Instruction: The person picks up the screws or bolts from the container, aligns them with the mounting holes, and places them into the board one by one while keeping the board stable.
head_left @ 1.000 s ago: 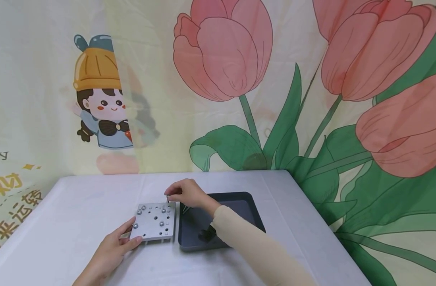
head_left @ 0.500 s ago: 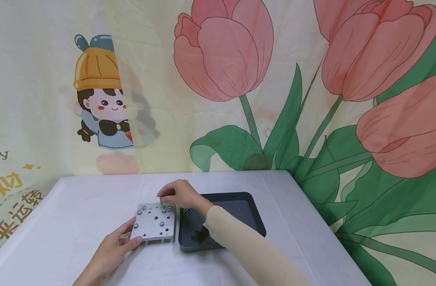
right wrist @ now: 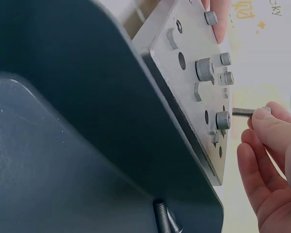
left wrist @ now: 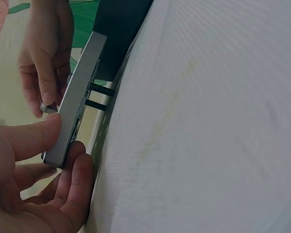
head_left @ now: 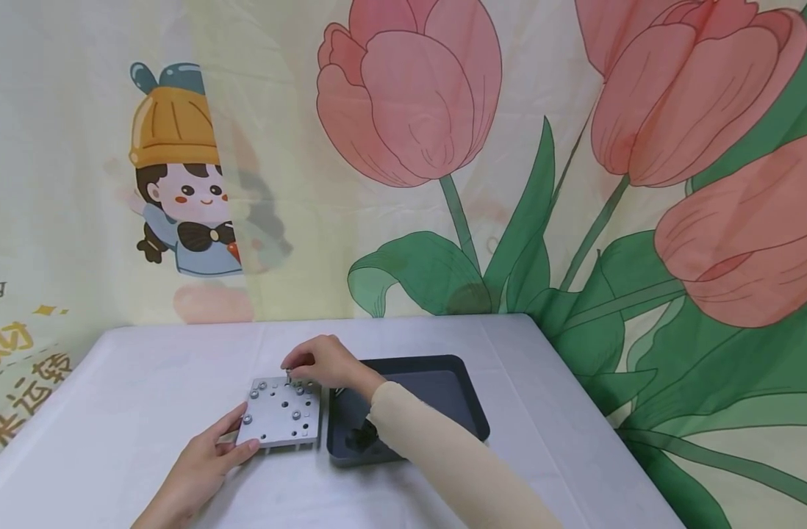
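We get soft, even light in the head view, with faint shadows on the cloth (head_left: 542,433) below the plate (head_left: 271,422) and tray (head_left: 436,393). The left wrist view is dimmer (a little murky, even); the right wrist's shows us a washed-out wall (right wrist: 262,53) and shiny bolts (right wrist: 204,70).

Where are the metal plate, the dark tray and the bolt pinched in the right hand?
Metal plate (head_left: 272,417): head view, on its bare top face.
Dark tray (head_left: 431,389): head view, on its bare floor.
Held bolt (right wrist: 241,112): right wrist view, on its threaded shank.
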### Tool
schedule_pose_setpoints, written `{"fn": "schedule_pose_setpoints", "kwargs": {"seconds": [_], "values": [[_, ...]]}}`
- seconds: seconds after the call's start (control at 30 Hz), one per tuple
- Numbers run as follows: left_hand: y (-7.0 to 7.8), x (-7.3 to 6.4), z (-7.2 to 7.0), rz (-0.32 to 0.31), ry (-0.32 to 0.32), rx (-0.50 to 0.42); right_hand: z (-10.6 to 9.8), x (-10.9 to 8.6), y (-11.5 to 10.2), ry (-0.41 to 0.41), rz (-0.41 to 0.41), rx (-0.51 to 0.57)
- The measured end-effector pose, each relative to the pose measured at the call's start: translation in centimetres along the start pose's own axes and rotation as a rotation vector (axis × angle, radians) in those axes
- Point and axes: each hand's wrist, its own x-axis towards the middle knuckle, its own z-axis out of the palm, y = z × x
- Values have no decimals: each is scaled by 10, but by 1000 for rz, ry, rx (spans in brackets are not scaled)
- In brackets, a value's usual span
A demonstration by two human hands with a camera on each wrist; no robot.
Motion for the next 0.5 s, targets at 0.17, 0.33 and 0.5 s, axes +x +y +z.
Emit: {"fn": "schedule_pose_setpoints", "kwargs": {"seconds": [0.17, 0.33, 0.5], "values": [[0, 0, 0, -2, 0, 3, 2, 0, -3, -3, 6, -16], [0, 0, 0, -7, -2, -1, 5, 1, -3, -2, 7, -28], [0, -1, 0, 0, 1, -6, 9, 1, -1, -3, 21, -28]]}}
